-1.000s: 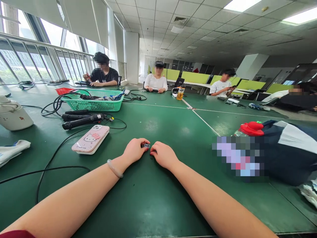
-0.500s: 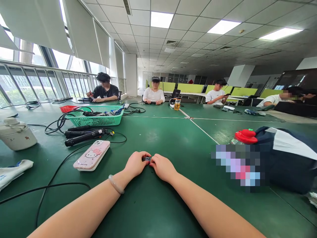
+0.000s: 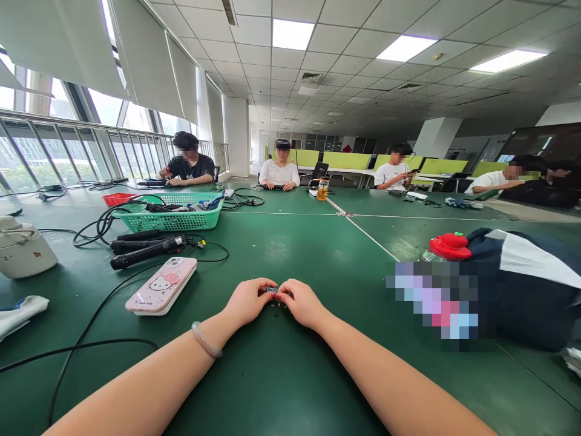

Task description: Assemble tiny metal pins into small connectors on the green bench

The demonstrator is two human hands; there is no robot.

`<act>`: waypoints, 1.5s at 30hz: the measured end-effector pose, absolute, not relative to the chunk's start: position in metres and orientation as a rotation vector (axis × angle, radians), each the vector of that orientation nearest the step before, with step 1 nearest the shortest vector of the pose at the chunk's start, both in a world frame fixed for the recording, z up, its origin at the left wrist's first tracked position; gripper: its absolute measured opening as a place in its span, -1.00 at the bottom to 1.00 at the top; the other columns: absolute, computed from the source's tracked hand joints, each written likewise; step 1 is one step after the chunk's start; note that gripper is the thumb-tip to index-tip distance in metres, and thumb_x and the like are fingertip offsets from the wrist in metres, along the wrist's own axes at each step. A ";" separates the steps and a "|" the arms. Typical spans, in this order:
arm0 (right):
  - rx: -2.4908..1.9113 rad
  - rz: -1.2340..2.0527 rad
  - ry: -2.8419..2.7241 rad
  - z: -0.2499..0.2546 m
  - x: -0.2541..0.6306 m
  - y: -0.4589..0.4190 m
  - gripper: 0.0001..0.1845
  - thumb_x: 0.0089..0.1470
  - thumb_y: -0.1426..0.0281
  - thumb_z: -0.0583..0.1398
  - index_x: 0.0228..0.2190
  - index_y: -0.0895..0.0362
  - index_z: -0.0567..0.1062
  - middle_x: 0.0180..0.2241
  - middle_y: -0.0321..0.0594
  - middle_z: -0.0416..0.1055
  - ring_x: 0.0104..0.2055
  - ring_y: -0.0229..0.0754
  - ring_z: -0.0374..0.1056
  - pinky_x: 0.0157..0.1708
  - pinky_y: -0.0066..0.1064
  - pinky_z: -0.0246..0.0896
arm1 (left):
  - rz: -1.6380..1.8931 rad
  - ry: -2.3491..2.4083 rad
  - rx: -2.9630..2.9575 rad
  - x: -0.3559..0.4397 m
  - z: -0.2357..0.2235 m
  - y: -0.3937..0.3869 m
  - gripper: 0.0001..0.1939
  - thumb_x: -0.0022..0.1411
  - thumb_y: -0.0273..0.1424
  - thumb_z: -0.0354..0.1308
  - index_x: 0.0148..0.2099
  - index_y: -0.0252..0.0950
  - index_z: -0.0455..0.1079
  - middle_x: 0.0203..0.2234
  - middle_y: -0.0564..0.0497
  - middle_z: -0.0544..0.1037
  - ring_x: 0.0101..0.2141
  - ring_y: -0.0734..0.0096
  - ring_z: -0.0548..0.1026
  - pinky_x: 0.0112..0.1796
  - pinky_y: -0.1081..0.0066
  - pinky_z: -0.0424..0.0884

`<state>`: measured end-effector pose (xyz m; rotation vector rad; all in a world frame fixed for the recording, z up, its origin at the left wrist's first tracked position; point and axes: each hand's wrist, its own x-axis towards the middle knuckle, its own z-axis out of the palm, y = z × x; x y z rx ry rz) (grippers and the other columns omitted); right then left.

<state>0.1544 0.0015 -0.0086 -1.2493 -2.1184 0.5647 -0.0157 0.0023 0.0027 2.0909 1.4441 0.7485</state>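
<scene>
While the left hand is pinching a small blue-grey piece, the right hand is resting at three o'clock, grip unclear.

Pink phone, green basket, black cable, red-lidded bottle

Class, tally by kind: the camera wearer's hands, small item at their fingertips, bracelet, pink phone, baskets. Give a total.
Hands: 2 (left hand, right hand)
Small item: 1
Bracelet: 1
Pink phone: 1
Baskets: 2 (green basket, red basket)
Total: 7
</scene>
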 end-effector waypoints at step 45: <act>-1.436 0.289 -2.284 -0.006 0.146 -0.012 -0.90 0.00 0.31 0.18 -0.43 0.05 0.48 -0.39 -0.32 0.32 -0.36 -0.30 0.26 -0.40 -0.48 0.10 | 0.811 1.515 1.999 -0.016 0.006 0.003 -0.75 0.04 -0.31 0.04 -0.21 -0.19 0.42 -0.36 0.06 0.55 -0.32 0.36 0.47 -0.27 0.41 0.35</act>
